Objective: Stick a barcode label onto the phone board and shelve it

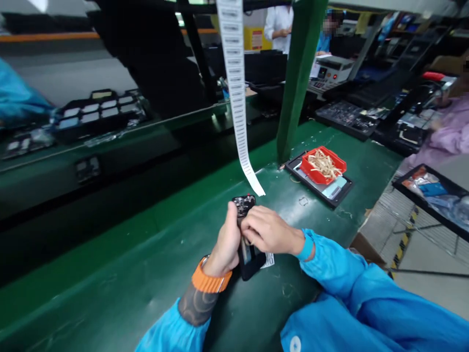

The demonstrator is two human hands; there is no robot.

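Observation:
An opened smartphone (252, 268), black with its circuit board showing at the top end, is held tilted above the green bench. My left hand (224, 244) grips it along the left side, thumb on the edge near the board. Over the middle of the phone, my right hand (270, 230) has its fingers curled and pressed together; they hide whatever they may hold. A white label with black print (270, 260) pokes out beside the phone's lower right edge. Just above the phone hangs the end of a long strip of barcode labels (237, 98).
A red bin (309, 172) of pale strips sits on a black tray (334, 201) to the right. A green post (296, 83) rises behind. Past the right edge, a wire rack (394, 215) carries a black tray of bags (436, 205). Other people work nearby.

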